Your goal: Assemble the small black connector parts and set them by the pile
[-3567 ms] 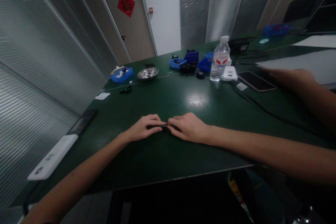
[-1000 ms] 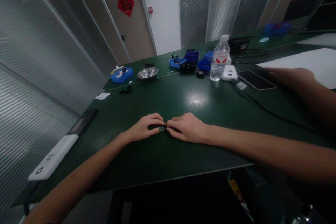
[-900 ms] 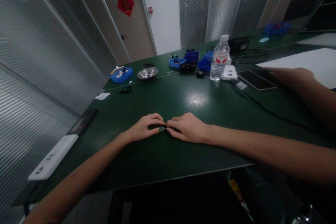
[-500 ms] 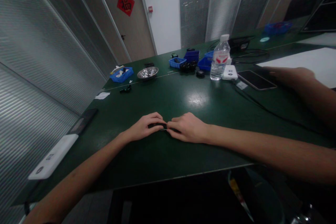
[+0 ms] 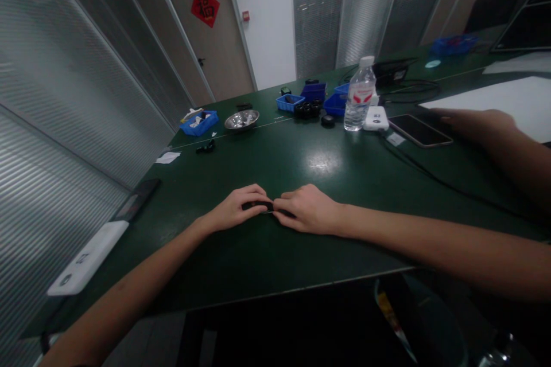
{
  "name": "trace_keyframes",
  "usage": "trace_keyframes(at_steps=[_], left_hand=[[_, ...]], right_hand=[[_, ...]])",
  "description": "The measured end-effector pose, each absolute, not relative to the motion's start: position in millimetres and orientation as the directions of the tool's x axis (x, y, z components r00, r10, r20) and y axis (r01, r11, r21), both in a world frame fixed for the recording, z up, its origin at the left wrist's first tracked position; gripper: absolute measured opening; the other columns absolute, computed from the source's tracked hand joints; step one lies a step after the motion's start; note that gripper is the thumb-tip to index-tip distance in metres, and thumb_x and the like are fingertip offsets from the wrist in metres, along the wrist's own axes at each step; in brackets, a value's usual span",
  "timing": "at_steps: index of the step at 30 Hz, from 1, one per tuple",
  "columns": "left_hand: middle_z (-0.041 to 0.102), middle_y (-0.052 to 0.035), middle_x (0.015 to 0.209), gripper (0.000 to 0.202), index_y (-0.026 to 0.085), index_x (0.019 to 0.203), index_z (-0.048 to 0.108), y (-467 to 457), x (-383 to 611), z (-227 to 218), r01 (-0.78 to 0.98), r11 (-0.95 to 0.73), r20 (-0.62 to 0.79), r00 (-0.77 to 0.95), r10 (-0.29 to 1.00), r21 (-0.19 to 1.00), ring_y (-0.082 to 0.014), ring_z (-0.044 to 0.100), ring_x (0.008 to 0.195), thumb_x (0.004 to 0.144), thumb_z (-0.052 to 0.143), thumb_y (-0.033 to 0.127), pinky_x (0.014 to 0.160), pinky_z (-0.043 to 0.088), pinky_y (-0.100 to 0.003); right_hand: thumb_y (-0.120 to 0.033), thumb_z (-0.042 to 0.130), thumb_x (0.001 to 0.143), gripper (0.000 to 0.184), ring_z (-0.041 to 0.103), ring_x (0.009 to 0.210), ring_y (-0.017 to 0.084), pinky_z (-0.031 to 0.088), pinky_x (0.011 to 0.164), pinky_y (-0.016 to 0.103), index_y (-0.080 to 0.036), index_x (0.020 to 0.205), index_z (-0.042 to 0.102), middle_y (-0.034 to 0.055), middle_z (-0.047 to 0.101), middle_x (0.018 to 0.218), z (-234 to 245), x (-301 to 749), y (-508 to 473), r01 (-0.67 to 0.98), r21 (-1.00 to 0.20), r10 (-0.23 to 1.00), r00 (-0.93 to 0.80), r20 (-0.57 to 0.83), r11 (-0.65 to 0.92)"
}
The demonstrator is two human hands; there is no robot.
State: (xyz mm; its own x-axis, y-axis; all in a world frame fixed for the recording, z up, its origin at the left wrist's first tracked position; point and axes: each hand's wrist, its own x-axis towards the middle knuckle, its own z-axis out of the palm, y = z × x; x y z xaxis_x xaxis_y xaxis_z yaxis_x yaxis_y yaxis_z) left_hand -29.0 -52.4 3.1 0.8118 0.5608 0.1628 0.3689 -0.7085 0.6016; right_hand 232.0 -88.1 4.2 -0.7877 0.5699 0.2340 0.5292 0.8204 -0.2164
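Observation:
Near the front of the dark green table [image 5: 275, 258], my left hand [image 5: 241, 206] and my right hand [image 5: 306, 209] meet fingertip to fingertip. Between them is a small dark piece [image 5: 263, 205] with a thin pale lower edge; its kind is too small and covered to make out. The fingers and thumb of my left hand curve around its left side. My right hand's bent fingers and thumb pinch at its right end, hiding that part. Both hands rest low over the tabletop.
Behind my hands stand a metal bowl [image 5: 241, 120], a blue basket [image 5: 199, 123], black parts [image 5: 205, 147] and a water bottle [image 5: 360, 94]. A phone [image 5: 420, 129] lies right, beside another person's hand [image 5: 477, 124]. A white power bank [image 5: 88, 258] is at left.
Both hands stay in almost the same place around the small dark piece. A little more of it shows between the left fingers and thumb. The view has shifted very slightly.

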Motion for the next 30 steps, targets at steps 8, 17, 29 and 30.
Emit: trace_keyframes(at_steps=[8, 17, 29, 30], left_hand=[[0.062, -0.0084, 0.114, 0.026, 0.022, 0.121, 0.071, -52.2, -29.2, 0.8, 0.358, -0.722, 0.176, 0.817, 0.549, 0.592, -0.0202, 0.061, 0.107, 0.101, 0.059, 0.032, 0.095, 0.05, -0.035], [0.062, -0.0083, 0.114, 0.026, 0.023, 0.12, 0.072, -53.4, -27.8, 2.9, 0.367, -0.73, 0.178, 0.816, 0.55, 0.577, -0.0206, 0.061, 0.107, 0.101, 0.059, 0.033, 0.095, 0.05, -0.034], [0.062, -0.0088, 0.115, 0.028, 0.023, 0.125, 0.07, -54.6, -27.0, 5.4, 0.377, -0.727, 0.172, 0.813, 0.557, 0.574, -0.0205, 0.061, 0.107, 0.102, 0.055, 0.032, 0.095, 0.051, -0.035], [0.062, -0.0087, 0.115, 0.029, 0.024, 0.126, 0.069, -54.7, -27.0, 5.3, 0.38, -0.726, 0.171, 0.811, 0.559, 0.573, -0.0205, 0.061, 0.108, 0.103, 0.055, 0.031, 0.095, 0.051, -0.035]], right_hand=[[-0.037, 0.048, 0.101, 0.029, 0.049, 0.062, 0.011, 0.024, 0.056, 0.029, -0.017, 0.098, 0.068, 0.0042, 0.064, 0.088, 7.9, 231.6, -93.9, 0.582, -0.131, 0.595, -0.762, 0.255, 0.802], [-0.037, 0.049, 0.1, 0.028, 0.05, 0.063, 0.01, 0.023, 0.056, 0.029, -0.017, 0.097, 0.07, 0.0047, 0.065, 0.091, 12.0, 232.5, -96.6, 0.585, -0.107, 0.592, -0.773, 0.229, 0.804], [-0.037, 0.049, 0.098, 0.029, 0.05, 0.066, 0.012, 0.025, 0.058, 0.028, -0.018, 0.094, 0.07, 0.0037, 0.065, 0.089, 7.8, 235.2, -97.1, 0.456, -0.139, 0.477, -0.836, 0.271, 0.879], [-0.037, 0.048, 0.098, 0.029, 0.051, 0.067, 0.013, 0.026, 0.059, 0.028, -0.018, 0.094, 0.069, 0.004, 0.065, 0.089, 8.2, 235.3, -96.8, 0.454, -0.13, 0.472, -0.841, 0.265, 0.882]])
